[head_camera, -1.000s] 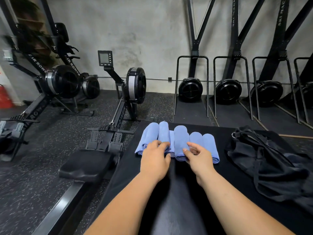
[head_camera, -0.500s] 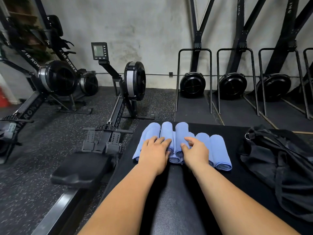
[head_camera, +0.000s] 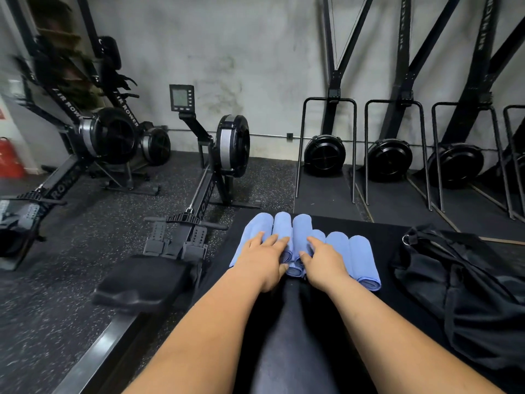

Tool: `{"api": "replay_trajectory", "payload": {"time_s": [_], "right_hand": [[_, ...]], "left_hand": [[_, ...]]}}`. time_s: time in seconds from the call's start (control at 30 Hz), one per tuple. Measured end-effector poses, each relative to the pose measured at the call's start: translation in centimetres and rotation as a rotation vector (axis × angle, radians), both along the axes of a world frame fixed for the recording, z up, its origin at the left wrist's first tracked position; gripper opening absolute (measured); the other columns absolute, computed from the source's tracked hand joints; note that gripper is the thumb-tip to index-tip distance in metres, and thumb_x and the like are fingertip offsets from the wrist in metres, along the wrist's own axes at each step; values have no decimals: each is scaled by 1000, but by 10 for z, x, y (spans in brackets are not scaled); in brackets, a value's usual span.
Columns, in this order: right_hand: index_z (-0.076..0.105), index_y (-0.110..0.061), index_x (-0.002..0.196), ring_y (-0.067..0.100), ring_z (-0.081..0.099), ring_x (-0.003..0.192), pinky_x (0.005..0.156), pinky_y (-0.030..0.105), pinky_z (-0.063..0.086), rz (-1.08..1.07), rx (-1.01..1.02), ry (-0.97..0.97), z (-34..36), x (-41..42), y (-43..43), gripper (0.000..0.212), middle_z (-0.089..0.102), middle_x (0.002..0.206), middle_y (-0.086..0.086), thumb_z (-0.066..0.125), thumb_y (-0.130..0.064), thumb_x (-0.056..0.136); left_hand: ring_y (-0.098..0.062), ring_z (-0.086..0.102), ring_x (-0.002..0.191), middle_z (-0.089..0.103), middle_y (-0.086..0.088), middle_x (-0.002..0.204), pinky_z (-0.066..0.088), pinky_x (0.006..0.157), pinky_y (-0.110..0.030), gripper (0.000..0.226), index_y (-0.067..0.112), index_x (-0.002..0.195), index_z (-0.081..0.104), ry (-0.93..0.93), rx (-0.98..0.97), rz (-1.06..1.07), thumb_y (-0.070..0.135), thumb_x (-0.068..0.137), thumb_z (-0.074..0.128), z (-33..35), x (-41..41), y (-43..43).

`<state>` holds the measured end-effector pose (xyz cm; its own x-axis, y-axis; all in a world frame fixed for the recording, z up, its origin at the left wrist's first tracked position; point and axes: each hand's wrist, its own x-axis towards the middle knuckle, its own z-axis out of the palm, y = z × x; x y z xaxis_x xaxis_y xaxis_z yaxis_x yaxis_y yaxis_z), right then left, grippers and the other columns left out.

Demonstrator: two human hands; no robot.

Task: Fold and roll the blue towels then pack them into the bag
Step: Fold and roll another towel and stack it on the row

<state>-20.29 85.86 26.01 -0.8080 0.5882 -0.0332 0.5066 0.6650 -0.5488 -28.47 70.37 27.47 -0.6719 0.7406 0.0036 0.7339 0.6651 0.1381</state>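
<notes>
Several rolled blue towels (head_camera: 350,255) lie side by side in a row on the black padded bench (head_camera: 295,336). My left hand (head_camera: 262,258) lies flat on the rolls at the left of the row, fingers spread. My right hand (head_camera: 324,261) rests on the middle rolls with straight fingers pointing away from me. A narrow gap with one roll end showing separates the two hands. The black bag (head_camera: 466,291) lies crumpled on the bench to the right of the towels, a metal ring at its top left.
A rowing machine (head_camera: 199,194) stands on the speckled floor just left of the bench, its seat (head_camera: 145,282) close to the bench edge. More rowers stand at the far left. Upright machines line the back wall. A red object (head_camera: 10,157) sits at the left edge.
Both hands slid forward from the near ends of the rolls onto their tops and now lie flat. The view shifted, so the towels and bag sit further right.
</notes>
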Motion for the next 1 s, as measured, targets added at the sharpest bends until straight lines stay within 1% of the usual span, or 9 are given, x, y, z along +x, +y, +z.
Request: {"api": "replay_trajectory", "payload": {"time_s": [0.13, 0.23, 0.3, 0.4, 0.53, 0.6, 0.7, 0.8, 1.0], "right_hand": [[38, -25, 160, 36, 45, 140, 116, 43, 38, 42, 6, -18, 19, 21, -22, 60, 48, 155, 11, 51, -46, 105], [43, -24, 155, 33, 48, 138, 114, 40, 36, 87, 43, -16, 33, 39, -47, 55, 57, 146, 10, 51, -47, 105], [43, -24, 155, 32, 47, 140, 115, 40, 35, 112, 62, -11, 41, 52, -67, 56, 57, 147, 8, 50, -48, 105], [49, -22, 149, 35, 49, 137, 111, 41, 39, 160, 60, 0, 50, 68, -97, 51, 59, 145, 7, 51, -48, 104], [42, -27, 156, 37, 46, 138, 113, 43, 39, 244, 72, 13, 59, 83, -146, 60, 52, 153, 8, 50, -54, 103], [42, -28, 156, 36, 44, 139, 113, 43, 38, 294, 103, 21, 60, 86, -169, 61, 50, 154, 6, 50, -56, 103], [33, -33, 161, 34, 32, 148, 118, 48, 35, 383, 128, 14, 65, 93, -208, 65, 40, 163, 2, 46, -60, 103], [26, -38, 163, 31, 19, 155, 122, 49, 29, 509, 175, -13, 68, 98, -247, 68, 29, 168, 5, 43, -63, 103], [21, -43, 163, 27, 11, 158, 122, 47, 28, 717, 252, -58, 52, 102, -330, 68, 21, 172, 2, 40, -67, 102]], "left_hand": [[-32, 3, 162, 13, 3, 175, 10, 129, -45, 76, 32, 167, 14, 32, -4, 12, 56, 105, 50, 17, 24, -26], [-34, 7, 161, 15, -1, 175, 12, 130, -47, 77, 32, 167, 15, 52, 8, 20, 59, 103, 49, 24, 40, -51], [-35, 12, 160, 18, -3, 174, 14, 129, -47, 79, 32, 167, 15, 85, 16, 35, 63, 102, 48, 24, 50, -72], [-33, 16, 160, 20, -5, 173, 16, 129, -48, 81, 32, 166, 13, 116, 15, 65, 68, 100, 44, 20, 63, -107], [-32, 15, 160, 20, -6, 174, 17, 129, -47, 81, 32, 167, 12, 136, 26, 141, 68, 101, 42, 27, 89, -164], [-32, 12, 160, 17, -5, 174, 16, 130, -45, 80, 32, 168, 10, 128, 33, 191, 67, 103, 41, 33, 102, -194], [-33, 10, 160, 16, -4, 175, 15, 130, -44, 78, 33, 168, 10, 97, 65, 267, 67, 104, 40, 38, 120, -238], [-33, 11, 160, 17, -5, 175, 14, 130, -44, 77, 33, 168, 12, 77, 76, 344, 66, 104, 40, 33, 135, -284], [-33, 12, 160, 16, -6, 175, 12, 130, -42, 78, 31, 168, 13, 20, 81, 520, 66, 104, 40, 8, 167, -377]]}}
